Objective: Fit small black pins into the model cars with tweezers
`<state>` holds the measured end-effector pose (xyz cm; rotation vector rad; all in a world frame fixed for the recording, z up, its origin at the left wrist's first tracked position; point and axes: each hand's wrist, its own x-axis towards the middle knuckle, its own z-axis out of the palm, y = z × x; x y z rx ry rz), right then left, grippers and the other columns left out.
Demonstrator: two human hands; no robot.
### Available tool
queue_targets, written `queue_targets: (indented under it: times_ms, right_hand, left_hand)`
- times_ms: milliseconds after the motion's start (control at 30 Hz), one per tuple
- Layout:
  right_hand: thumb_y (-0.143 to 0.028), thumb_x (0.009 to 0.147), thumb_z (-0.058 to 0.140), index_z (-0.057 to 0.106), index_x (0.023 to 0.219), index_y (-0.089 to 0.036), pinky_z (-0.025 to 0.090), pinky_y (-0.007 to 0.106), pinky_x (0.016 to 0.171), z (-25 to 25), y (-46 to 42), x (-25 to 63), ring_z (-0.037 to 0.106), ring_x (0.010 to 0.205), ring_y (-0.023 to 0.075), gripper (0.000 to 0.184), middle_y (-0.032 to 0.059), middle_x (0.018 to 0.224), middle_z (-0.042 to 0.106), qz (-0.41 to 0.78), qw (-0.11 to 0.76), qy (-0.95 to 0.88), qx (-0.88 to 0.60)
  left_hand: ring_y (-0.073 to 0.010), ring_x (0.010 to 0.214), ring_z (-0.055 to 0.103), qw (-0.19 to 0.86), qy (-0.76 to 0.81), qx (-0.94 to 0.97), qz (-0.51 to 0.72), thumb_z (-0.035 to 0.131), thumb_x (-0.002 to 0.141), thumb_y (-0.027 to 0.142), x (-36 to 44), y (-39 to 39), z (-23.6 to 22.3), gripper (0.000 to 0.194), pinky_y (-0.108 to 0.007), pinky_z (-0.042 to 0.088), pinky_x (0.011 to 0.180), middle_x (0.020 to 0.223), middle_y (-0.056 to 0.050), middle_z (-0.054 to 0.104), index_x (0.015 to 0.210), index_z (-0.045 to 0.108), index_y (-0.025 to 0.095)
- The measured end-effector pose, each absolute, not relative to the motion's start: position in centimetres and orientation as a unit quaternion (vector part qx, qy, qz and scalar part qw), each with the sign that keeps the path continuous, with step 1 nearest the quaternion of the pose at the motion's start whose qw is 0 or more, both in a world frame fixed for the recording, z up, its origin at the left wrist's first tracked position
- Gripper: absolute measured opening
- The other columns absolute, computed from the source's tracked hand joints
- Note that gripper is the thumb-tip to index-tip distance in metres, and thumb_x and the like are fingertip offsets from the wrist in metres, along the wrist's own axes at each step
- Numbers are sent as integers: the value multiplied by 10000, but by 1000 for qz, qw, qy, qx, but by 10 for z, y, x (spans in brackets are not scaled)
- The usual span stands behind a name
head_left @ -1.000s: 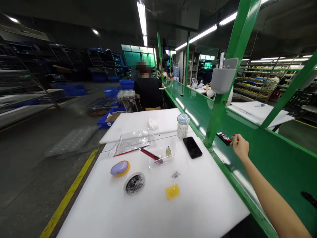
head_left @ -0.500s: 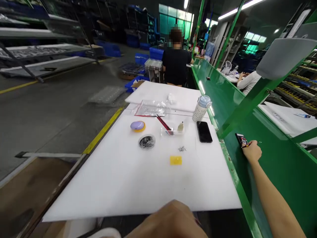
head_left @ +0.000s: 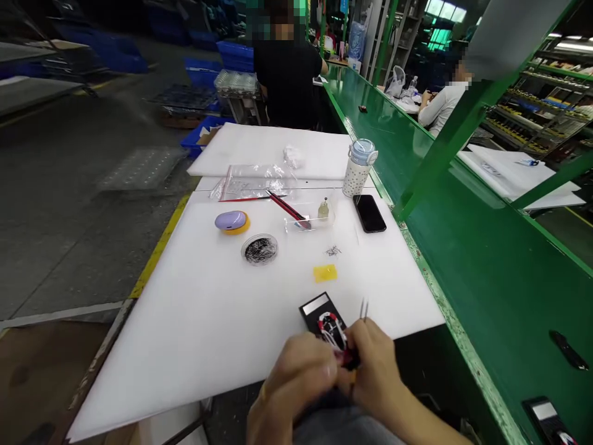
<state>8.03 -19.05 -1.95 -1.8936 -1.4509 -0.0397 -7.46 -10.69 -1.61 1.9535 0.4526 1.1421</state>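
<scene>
Near the front edge of the white table, my hands meet at a black rectangular base (head_left: 309, 313) with a white label strip. On it sits a red, white and black piece (head_left: 331, 327) that looks like a small model car. My right hand (head_left: 373, 358) is closed on the base's right side, and tweezers (head_left: 364, 308) stick out of it with their tips pointing away from me. At the near end of the base, the fingers of my left hand (head_left: 296, 377) are closed on it, slightly blurred. My hands hide the base's lower part.
On the table are a yellow piece (head_left: 325, 273), dark bits (head_left: 332, 251), a round dish (head_left: 259, 250) of black strands, a purple-and-yellow object (head_left: 231, 221), a phone (head_left: 369, 214) and a bottle (head_left: 359, 168). Another black base (head_left: 546, 415) lies on the green conveyor (head_left: 500, 272).
My right hand has come left from the green conveyor to the table front, bringing the black base. My left hand has risen to meet it. The view has shifted right and down.
</scene>
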Motion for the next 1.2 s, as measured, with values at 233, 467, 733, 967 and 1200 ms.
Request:
queue_targets:
  times_ms: [233,467,733,967,1200]
  right_hand:
    - [-355,950,512,448,841,-266,534,354,739,-22,-139,180,693,802,225,154,52,849,722,-1,406,-524,-749]
    - [-256,759,559,489,928,-257,445,520,923,-53,-80,312,570,1062,352,183,149,1133,733,-67,346,-487,-799]
    - [-245,772,577,535,980,-248,435,515,952,-56,-94,306,579,1100,345,212,130,1206,734,-104,358,-477,-796]
    - [-338,949,501,608,866,-241,460,320,652,-9,-68,273,630,641,203,168,42,747,728,-33,385,-520,-762]
    - [-385,937,635,700,956,-225,360,309,626,19,31,234,637,677,240,174,44,684,679,-15,257,-547,-796]
  left_hand:
    - [-407,1451,390,153,214,943,206,656,838,667,-69,-82,-74,935,-571,399,1123,1607,-151,406,1601,309,253]
    - [-373,1446,369,27,222,955,196,824,617,544,-67,-92,-80,1080,-480,288,1147,1580,-142,451,1555,398,219]
    - [-346,1407,479,41,208,952,223,713,813,672,-71,-86,-82,923,-452,246,1221,1514,-141,542,1532,426,169]
    - [-267,1280,629,187,227,885,360,482,861,831,-67,-79,-71,924,-387,374,1197,1300,-164,685,1422,458,98]
    - [-309,1189,677,208,249,870,371,424,837,890,-59,-80,-74,930,-462,529,999,1246,-157,707,1389,466,143]
